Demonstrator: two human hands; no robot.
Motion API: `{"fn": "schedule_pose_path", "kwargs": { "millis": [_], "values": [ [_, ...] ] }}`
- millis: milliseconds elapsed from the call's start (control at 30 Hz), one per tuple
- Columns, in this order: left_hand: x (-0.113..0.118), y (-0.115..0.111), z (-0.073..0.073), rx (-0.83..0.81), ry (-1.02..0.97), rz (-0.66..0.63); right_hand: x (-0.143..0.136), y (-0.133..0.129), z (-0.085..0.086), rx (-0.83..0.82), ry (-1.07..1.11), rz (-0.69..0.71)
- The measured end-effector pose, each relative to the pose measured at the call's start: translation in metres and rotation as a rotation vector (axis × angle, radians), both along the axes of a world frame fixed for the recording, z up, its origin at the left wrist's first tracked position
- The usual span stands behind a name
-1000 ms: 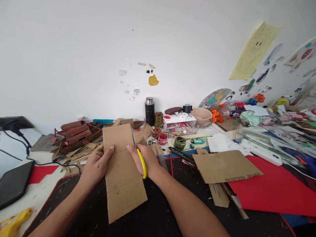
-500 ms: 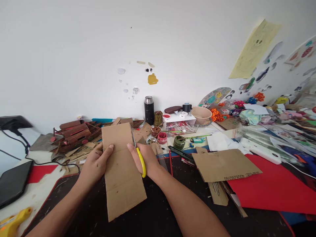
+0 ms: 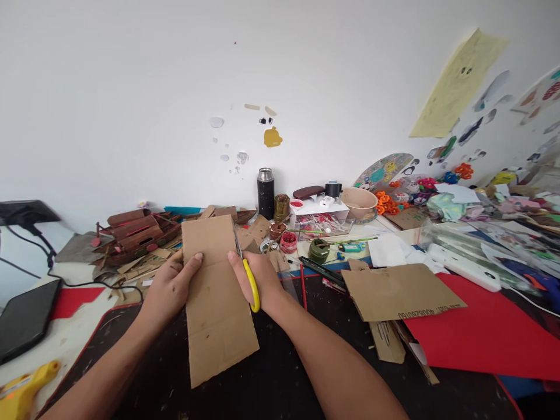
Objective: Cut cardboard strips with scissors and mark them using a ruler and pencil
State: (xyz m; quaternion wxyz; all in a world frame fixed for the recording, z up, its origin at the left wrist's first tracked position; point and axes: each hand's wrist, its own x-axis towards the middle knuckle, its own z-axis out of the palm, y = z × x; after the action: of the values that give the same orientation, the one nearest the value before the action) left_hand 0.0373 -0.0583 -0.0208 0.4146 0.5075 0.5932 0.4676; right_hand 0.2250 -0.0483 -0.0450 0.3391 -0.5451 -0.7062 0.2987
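Note:
A long tan cardboard strip (image 3: 219, 303) is held upright above the dark mat. My left hand (image 3: 171, 286) grips its left edge, thumb on the front face and fingers behind. At the right edge, my right hand (image 3: 258, 280) holds scissors with yellow handles (image 3: 251, 289); its thumb rests against the cardboard. The blades point up along the strip's right edge, partly hidden by it. Most fingers of my right hand are out of sight behind the cardboard and handles.
Brown cardboard model (image 3: 137, 236) and scraps lie back left. A black flask (image 3: 265, 195) and paint jars (image 3: 318, 249) stand behind. Right are a cardboard piece (image 3: 402, 291) and red sheet (image 3: 490, 338). A yellow glue gun (image 3: 28, 388) lies front left.
The view has shifted slightly. Both hands, the cardboard strip and the scissors keep nearly the same positions relative to each other.

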Motion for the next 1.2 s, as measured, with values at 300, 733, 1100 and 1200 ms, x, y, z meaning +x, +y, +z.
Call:
{"fn": "schedule_pose_path", "kwargs": {
  "millis": [300, 733, 1100, 1200],
  "values": [
    [-0.003, -0.001, 0.002, -0.023, 0.009, -0.011, 0.001, 0.001, -0.003, 0.010, -0.012, 0.018],
    [-0.003, -0.002, 0.010, -0.041, 0.057, -0.022, 0.006, -0.001, 0.007, -0.002, 0.011, 0.052],
    [0.001, -0.005, 0.019, -0.062, -0.017, -0.051, 0.001, -0.002, 0.002, -0.033, 0.103, 0.027],
    [0.003, -0.007, 0.020, -0.035, -0.065, -0.042, 0.000, -0.002, -0.001, -0.029, 0.120, 0.010]
  ]
}}
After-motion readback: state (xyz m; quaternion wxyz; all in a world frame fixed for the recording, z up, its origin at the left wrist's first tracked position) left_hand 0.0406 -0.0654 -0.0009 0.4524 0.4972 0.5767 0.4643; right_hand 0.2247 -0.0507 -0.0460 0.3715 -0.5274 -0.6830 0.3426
